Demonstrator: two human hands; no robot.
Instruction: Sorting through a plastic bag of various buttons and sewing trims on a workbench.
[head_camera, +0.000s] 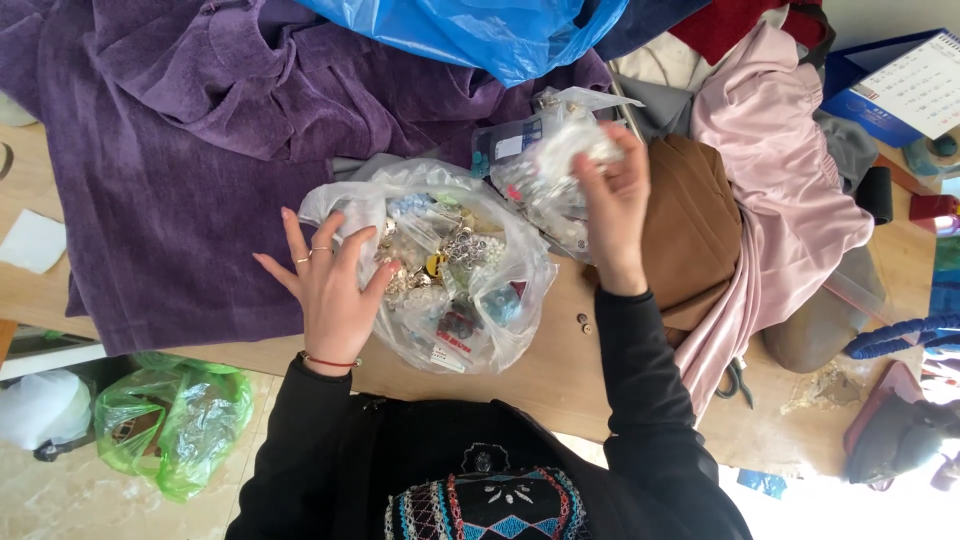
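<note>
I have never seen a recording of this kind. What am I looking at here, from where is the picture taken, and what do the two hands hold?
There is no machine here: a person works with two bare hands. The one picture comes from a camera worn on the person's head, looking down, so the arms in black sleeves enter from the bottom.

The left hand lies spread on a clear plastic bag full of small beads, buttons and trinkets. The right hand holds up a smaller clear packet with small pale items inside.

All this is on a wooden table. Around it lie a purple cloth, a blue plastic bag, a brown cloth and a pink cloth. A green plastic bag sits on the floor.
</note>
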